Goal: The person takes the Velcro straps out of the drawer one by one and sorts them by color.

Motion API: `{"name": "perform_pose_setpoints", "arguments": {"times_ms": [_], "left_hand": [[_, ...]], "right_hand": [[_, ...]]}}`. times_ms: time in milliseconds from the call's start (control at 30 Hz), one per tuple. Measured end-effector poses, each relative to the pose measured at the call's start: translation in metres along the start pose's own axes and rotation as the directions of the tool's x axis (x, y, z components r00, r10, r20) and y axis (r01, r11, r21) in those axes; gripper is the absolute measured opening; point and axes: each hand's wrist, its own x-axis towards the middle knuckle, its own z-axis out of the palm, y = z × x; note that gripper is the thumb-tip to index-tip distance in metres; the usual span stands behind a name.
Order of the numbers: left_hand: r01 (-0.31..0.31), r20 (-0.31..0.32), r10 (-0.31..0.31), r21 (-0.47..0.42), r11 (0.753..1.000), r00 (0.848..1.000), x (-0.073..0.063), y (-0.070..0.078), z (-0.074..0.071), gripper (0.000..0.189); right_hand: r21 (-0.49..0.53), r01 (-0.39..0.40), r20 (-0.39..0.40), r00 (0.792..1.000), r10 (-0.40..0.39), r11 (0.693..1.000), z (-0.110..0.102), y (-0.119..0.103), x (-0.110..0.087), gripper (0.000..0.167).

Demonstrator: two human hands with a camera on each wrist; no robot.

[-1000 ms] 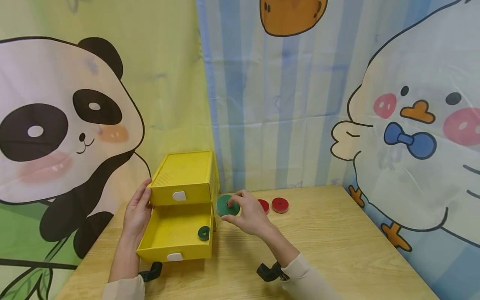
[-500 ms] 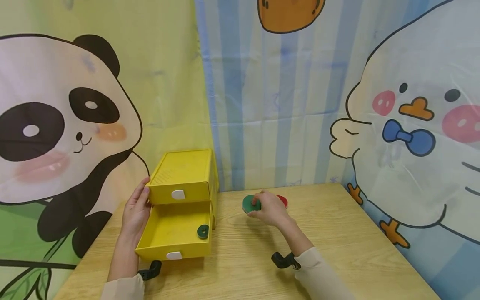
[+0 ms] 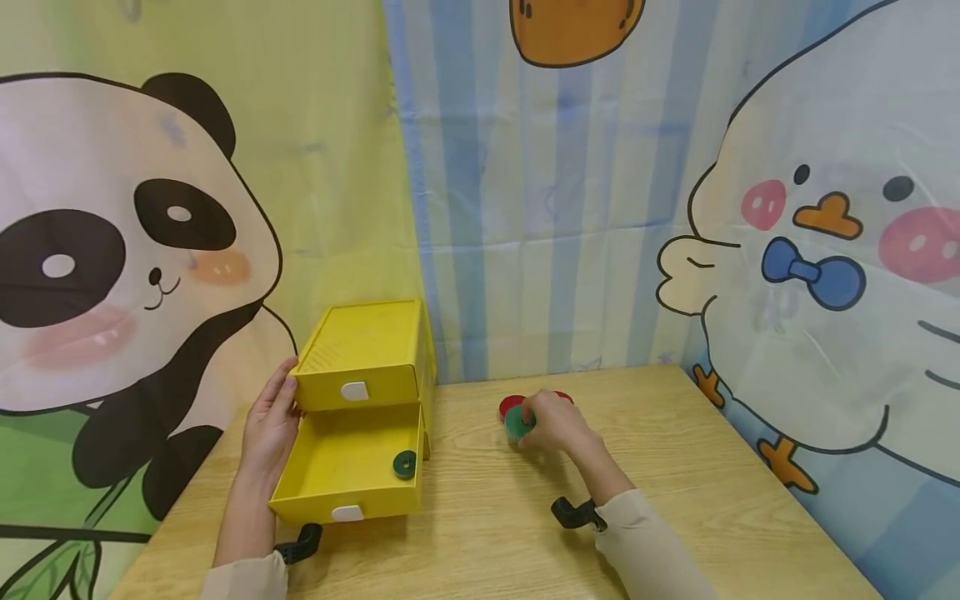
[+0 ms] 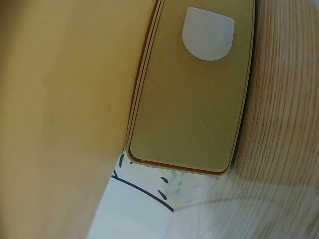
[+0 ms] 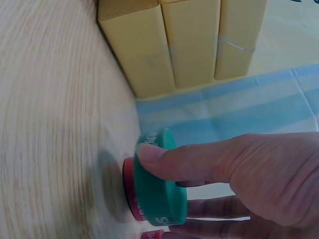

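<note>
At a wooden desk (image 3: 690,475), before curtains printed with a panda (image 3: 112,242) and a white bird in a blue bow tie (image 3: 813,271), a person worked with both hands. In the head view, the right hand (image 3: 561,427) pinched a green tape roll (image 3: 514,427) in front of one red tape roll (image 3: 511,405), with a second red tape roll (image 3: 564,396) partly hidden behind the hand. The left hand (image 3: 270,425) rested along the left side of a yellow drawer cabinet (image 3: 371,333), its fingers extended and touching near the corner of the top drawer (image 3: 390,386). The drawer beneath stood open (image 3: 341,467), a smaller dark green tape roll (image 3: 398,469) near its right wall. Beige sleeves (image 3: 652,550) covered the forearms.

In the left wrist view, a lattice-patterned drawer front (image 4: 189,109) bore a white handle (image 4: 208,35), with bare wood grain to its right and a blurred yellow surface (image 4: 60,109) to its left.

In the right wrist view, the thumb (image 5: 189,160) pressed the lettered rim of the green tape roll, held on edge; a red roll showed directly behind it, though contact between the two could not be told. The cabinet's three tiers stood nearby, against the striped curtain (image 5: 219,112).
</note>
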Motion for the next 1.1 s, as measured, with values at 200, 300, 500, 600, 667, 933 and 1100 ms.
{"name": "perform_pose_setpoints", "arguments": {"times_ms": [200,300,500,600,667,933,1100], "left_hand": [[0.000,-0.001,0.000,-0.003,1.000,1.000,-0.002,-0.002,0.000,0.062],[0.007,-0.009,-0.007,-0.004,1.000,1.000,-0.002,-0.002,-0.001,0.062],[0.011,-0.008,-0.011,-0.017,1.000,1.000,-0.001,-0.001,-0.001,0.063],[0.008,-0.007,-0.008,-0.024,1.000,1.000,-0.001,-0.001,0.000,0.063],[0.002,-0.005,-0.002,-0.027,1.000,1.000,0.000,-0.001,0.000,0.063],[-0.009,0.012,0.009,-0.024,1.000,1.000,-0.001,-0.001,0.000,0.062],[-0.012,0.016,0.012,-0.015,1.000,1.000,-0.001,-0.002,-0.001,0.061]], "right_hand": [[-0.025,0.012,0.055,0.998,-0.011,1.000,0.005,0.001,-0.001,0.035],[-0.029,0.013,0.067,0.998,-0.011,0.999,0.006,0.002,-0.001,0.038],[-0.038,0.015,0.093,0.996,-0.011,0.999,0.006,0.005,-0.001,0.041],[-0.029,0.009,0.124,0.992,-0.005,1.000,0.006,0.006,-0.001,0.040],[-0.021,0.007,0.143,0.990,-0.004,1.000,0.007,0.006,-0.001,0.040],[-0.013,-0.024,0.143,0.989,0.026,1.000,0.015,0.002,-0.001,0.044],[-0.025,-0.048,0.145,0.988,0.051,0.999,0.017,0.000,0.002,0.046]]}}
